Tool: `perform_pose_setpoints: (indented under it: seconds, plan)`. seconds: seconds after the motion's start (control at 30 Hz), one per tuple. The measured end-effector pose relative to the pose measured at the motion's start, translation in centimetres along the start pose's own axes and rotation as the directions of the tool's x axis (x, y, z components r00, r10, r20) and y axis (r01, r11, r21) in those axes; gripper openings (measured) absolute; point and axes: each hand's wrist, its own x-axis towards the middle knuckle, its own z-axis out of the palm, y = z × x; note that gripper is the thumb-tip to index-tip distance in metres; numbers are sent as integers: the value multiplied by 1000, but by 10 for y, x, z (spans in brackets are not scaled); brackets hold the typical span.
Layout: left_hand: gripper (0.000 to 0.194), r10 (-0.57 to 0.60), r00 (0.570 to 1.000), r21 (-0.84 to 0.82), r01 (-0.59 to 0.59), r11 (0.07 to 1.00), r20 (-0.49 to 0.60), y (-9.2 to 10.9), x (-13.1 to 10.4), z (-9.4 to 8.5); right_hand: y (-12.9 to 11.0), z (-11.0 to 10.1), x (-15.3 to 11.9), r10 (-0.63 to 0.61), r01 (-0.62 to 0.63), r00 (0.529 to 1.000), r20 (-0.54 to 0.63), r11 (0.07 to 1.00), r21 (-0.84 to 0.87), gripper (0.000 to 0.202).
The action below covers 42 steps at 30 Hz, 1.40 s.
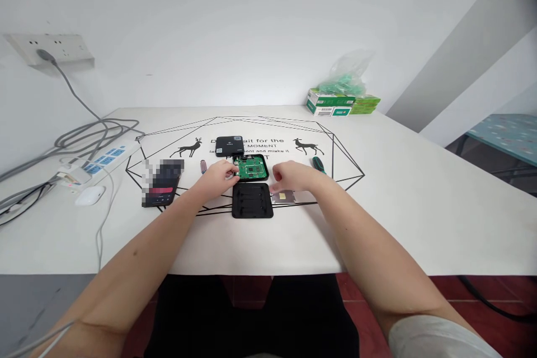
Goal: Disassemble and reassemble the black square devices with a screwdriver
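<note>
A green circuit board (253,168) lies in an open black case in the middle of the table. My left hand (218,179) is at the case's left edge, its fingers bent and pinching that edge. Just right of the case, my right hand (292,176) has curled fingers over the near end of a thin silvery plate (284,197); whether it grips the plate is unclear. A black square cover (252,200) lies flat in front of the case, ribbed side up. Behind the case sits a closed black box (229,145) with small labels.
Left are a phone (164,182), a screwdriver (203,166), a white earbud case (90,196), a power strip (109,158) and loose cables. A dark green tool (318,165) lies right of my right hand. Green-white boxes (331,102) with a plastic bag stand at the back.
</note>
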Motion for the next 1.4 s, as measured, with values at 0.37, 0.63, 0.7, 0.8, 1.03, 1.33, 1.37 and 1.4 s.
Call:
perform_pose_setpoints:
  seconds: [0.37, 0.63, 0.7, 0.8, 1.03, 1.33, 1.37, 1.4]
  plan:
    - [101, -50, 904, 139, -11, 990, 424, 19, -16, -24, 2, -14, -15, 44, -17, 953, 301, 996, -90, 49]
    - [110, -110, 884, 140, 51, 989, 455, 19, -14, -23, -1, -14, -19, 28, -11, 952, 304, 998, -58, 65]
    - [111, -116, 882, 151, 52, 987, 456, 19, -14, -23, -1, -13, -20, 4, 20, 952, 306, 997, -76, 70]
    - [112, -107, 881, 143, 46, 989, 461, 17, -14, -23, 0, -13, -21, -35, 63, 958, 285, 994, -88, 63]
    - [103, -21, 916, 92, -17, 996, 400, 11, -15, -18, 1, -17, -22, -179, 179, 982, 54, 984, 8, 39]
    - [96, 41, 935, 71, -70, 995, 352, 9, -14, -15, -34, 8, -19, -458, 459, 889, -23, 887, 56, 39]
    - [93, 62, 937, 57, -87, 995, 344, 8, -14, -16, -36, 9, -18, -466, 467, 884, -16, 883, 50, 38]
    - [90, 84, 936, 42, -104, 994, 341, 8, -14, -17, -37, 11, -18, -473, 473, 881, -12, 880, 42, 36]
